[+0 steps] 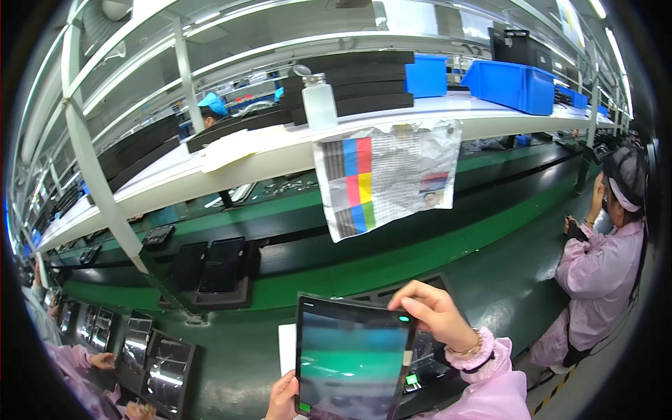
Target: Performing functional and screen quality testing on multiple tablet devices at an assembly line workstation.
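A tablet [355,360] with a dark, glossy, reflecting screen is held up tilted above the green bench. My left hand [282,397] grips its lower left edge, the fingers partly hidden behind it. At the upper right corner my right hand [435,313] closes thumb and forefinger on the tablet's edge. Small green marks glow at two corners of the screen. Behind it, under my right wrist, lies a black tray [441,281] with dark devices, mostly covered. A white sheet [287,348] shows at the tablet's left side.
A black tray [225,299] with dark panels sits on the conveyor [448,241]. A printed test sheet [388,178] hangs from the white shelf [392,126], which bears a bottle [319,103] and blue bins [511,85]. Co-workers in pink [603,262] work right and left; trays [166,374] lie left.
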Demonstrator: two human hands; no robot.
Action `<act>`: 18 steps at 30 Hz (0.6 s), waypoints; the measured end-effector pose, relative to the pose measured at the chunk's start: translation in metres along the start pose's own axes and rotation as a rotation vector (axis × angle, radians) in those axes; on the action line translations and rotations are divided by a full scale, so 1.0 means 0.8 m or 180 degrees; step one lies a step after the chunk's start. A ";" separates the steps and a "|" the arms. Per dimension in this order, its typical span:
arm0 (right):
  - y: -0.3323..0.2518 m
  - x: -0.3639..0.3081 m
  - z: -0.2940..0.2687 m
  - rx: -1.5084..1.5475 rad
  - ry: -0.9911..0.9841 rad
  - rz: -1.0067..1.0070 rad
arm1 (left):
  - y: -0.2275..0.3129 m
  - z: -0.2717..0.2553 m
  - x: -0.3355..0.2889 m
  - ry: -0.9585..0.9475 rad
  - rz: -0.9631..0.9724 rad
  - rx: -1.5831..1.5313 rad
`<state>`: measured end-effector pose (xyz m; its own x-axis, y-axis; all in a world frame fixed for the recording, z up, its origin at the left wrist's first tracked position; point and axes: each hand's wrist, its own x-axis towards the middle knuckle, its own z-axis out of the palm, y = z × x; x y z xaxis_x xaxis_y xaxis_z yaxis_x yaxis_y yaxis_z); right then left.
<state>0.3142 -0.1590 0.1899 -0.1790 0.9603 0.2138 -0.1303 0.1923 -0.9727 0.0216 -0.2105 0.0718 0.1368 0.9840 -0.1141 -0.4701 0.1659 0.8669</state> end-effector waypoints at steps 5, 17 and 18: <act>-0.002 -0.013 -0.013 0.0998 -0.0845 0.0257 | -0.008 -0.020 0.002 -0.0193 -0.0022 0.0025; 0.066 -0.066 0.023 0.0962 -0.0044 0.0771 | -0.024 -0.030 -0.004 -0.0187 -0.0003 -0.0063; 0.075 -0.074 0.027 0.1185 0.0131 0.0876 | -0.026 -0.028 -0.003 -0.0043 -0.0003 0.0013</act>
<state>0.2959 -0.2084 0.1206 -0.2181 0.9742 -0.0588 -0.4259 -0.1492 -0.8924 0.0112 -0.2150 0.0428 0.1492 0.9828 -0.1085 -0.4663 0.1666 0.8688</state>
